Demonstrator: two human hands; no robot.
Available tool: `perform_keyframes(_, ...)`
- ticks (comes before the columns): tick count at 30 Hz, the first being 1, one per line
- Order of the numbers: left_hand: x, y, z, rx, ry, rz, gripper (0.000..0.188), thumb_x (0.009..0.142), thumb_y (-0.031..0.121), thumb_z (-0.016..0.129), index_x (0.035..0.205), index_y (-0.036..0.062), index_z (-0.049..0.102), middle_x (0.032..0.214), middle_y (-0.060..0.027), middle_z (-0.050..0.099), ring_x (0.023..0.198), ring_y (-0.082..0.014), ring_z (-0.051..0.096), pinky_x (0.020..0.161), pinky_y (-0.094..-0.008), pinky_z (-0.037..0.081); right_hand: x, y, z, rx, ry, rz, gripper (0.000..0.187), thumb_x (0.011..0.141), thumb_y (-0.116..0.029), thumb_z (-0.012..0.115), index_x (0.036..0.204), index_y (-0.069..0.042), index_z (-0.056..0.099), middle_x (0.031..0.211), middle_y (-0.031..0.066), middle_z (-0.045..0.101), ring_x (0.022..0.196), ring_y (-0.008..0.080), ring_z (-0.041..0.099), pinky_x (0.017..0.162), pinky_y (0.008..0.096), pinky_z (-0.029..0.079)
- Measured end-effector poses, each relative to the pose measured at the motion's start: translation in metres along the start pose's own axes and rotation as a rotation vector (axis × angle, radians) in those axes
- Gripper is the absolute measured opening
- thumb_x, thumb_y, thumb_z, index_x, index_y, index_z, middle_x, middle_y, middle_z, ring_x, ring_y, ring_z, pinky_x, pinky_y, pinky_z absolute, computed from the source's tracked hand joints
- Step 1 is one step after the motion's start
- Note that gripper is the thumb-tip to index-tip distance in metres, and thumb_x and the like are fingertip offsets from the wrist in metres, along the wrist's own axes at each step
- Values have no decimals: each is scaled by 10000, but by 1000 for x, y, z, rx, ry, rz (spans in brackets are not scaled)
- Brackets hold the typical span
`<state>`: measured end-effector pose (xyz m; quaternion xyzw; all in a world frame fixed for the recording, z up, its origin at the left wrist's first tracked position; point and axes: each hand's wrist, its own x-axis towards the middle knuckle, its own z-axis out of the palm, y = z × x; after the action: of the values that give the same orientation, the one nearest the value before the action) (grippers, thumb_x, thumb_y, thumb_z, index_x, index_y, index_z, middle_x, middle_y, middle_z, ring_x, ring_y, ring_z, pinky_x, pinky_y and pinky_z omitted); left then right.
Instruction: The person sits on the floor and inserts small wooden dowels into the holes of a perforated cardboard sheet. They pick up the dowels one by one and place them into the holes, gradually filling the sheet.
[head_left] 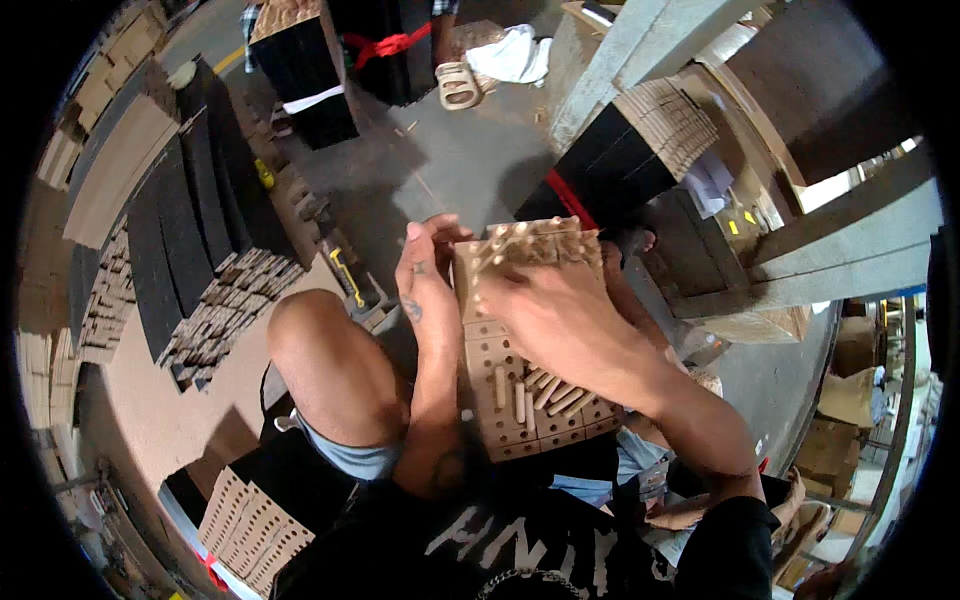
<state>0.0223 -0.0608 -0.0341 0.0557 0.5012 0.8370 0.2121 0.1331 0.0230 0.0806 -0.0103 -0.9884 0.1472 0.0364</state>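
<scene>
You're mid-way pegging that stack of drilled wooden blocks [520, 350] on your lap. Left hand [425, 275] is wrapped around its far left edge, right hand [545, 310] pinching wooden dowels [500, 245] at the far end. Looks like next you seat them straight. More loose dowels [545, 392] lie on the near end.

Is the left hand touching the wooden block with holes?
Touching. The head view shows the left hand pressed against the left edge of the wooden block, fingers curled over its top corner with no gap.
</scene>
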Motion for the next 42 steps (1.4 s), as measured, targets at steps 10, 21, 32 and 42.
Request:
perform_keyframes(10,-2,-3,2,-42,22,9,499,1087,418,420,1063,-7,679,911,-55,671,869,-133,548,859,-291,430,-45,2,-22,-163,-197,-251,258,799,-152,661,1034,-52,624,1027,60,592,1047,220,638,783,360,562)
perform_keyframes(21,-7,3,4,-45,29,-27,482,1096,408,405,1082,1,662,932,-71,683,852,-149,590,826,-298,472,-44,6,-21,-251,-44,-273,268,838,-116,687,1105,-114,670,1012,34,609,957,194,657,707,328,553)
perform_keyframes(32,-6,-1,1,-32,22,1,495,1091,437,413,1082,18,676,907,-46,692,820,-107,562,801,-270,463,-20,3,37,533,447,325,200,865,-7,757,1049,9,682,937,142,741,825,185,741,722,297,583)
perform_keyframes(42,-4,-4,0,-18,10,4,485,1092,427,414,1088,20,677,924,-48,699,828,-112,570,814,-269,462,-32,-1,25,-46,282,23,362,807,45,671,1155,-41,720,1088,113,680,988,297,660,817,380,559)
